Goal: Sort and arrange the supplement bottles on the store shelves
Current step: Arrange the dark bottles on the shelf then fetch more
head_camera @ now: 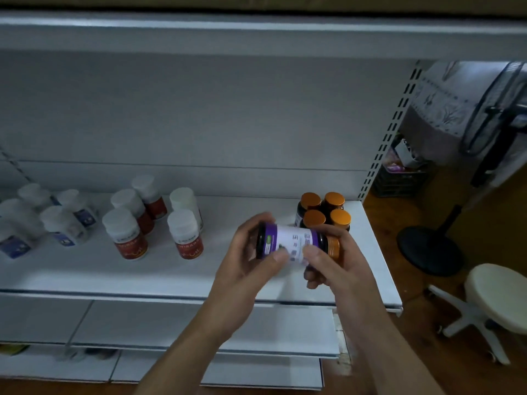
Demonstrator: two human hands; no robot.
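Holding a dark bottle (288,240) sideways in the air, both hands clamped on it: left hand (251,252) curled round the base end, thumb on the label; right hand (333,260) round the orange cap end, thumb on the label too. Label is white and purple, text blurred. Bottle hangs over the front right part of the white shelf (199,275), not touching it. Lower shelf boards (199,329) under the arms. Just behind the held bottle, four orange-capped bottles (323,213) stand upright in a tight square block at the shelf's back right corner. Mid shelf: several red-label bottles (154,220), white caps, upright, loose cluster. Far left: blue-label bottles (51,220), white caps, upright, bunched. Right of the shelving on the floor: round stool (499,295) near, standing fan (484,124) further back, dark crate (399,181) behind
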